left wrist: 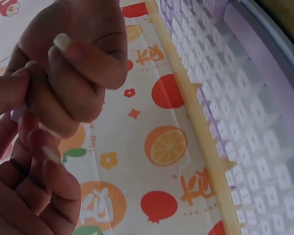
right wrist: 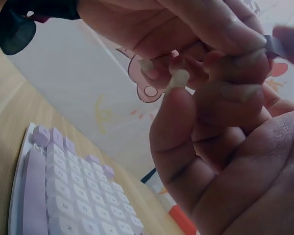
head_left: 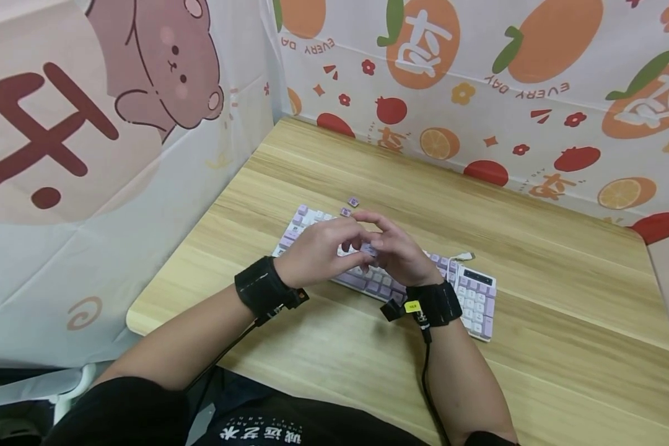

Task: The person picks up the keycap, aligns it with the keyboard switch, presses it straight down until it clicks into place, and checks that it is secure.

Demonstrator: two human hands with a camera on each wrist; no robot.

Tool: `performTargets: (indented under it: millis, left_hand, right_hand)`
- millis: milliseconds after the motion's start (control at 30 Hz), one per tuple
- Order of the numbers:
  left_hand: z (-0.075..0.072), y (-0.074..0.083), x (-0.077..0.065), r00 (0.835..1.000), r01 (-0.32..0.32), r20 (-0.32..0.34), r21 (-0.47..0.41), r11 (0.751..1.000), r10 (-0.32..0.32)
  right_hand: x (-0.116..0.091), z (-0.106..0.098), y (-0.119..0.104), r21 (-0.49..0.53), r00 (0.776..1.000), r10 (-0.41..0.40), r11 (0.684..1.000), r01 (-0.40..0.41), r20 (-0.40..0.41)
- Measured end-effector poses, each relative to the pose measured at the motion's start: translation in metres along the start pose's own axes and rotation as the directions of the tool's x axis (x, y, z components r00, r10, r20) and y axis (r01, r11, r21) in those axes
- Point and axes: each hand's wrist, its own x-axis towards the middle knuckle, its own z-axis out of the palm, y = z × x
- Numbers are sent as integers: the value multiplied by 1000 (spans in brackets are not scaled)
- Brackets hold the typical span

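Observation:
A small purple keycap (head_left: 369, 249) is held in the air above the keyboard, between both hands. My left hand (head_left: 326, 251) pinches it between thumb and fingertips. From the other side, my right hand (head_left: 404, 254) has its fingers curled in and holds at the same keycap, which is mostly covered by fingertips. In the right wrist view the keycap (right wrist: 273, 46) shows as a small grey-purple edge between the fingertips. Beneath the hands lies a white and purple keyboard (head_left: 482, 310), partly hidden by the hands and right wrist.
Two loose purple keycaps, a farther keycap (head_left: 354, 202) and a nearer keycap (head_left: 345, 212), lie behind the keyboard. A white cable plug (head_left: 464, 256) rests at its back edge. The wooden table (head_left: 563, 347) meets printed curtains (head_left: 362, 80) at the back and left.

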Motion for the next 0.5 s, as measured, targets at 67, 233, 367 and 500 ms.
performTargets:
  millis: [67,233,367,500]
  left_hand:
    - [-4,-4,-2,1000,11,2,0,1000,-11]
    - [-26,-24,-9,997,77,-8,22,997,-77]
    - [-44,-52,-18,982,187,6,101,977,-188]
    - [-53,-81,-29,947,307,43,185,934,-320]
  right_hand:
    - [0,-2,2,-20,1000,-5,1000,5,-2]
    - [2,-7,5,-103,999,-34,994,30,-40]
    - [2,-10,6,-144,995,-57,989,45,-80]
    - [1,-11,7,-162,994,-60,986,45,-91]
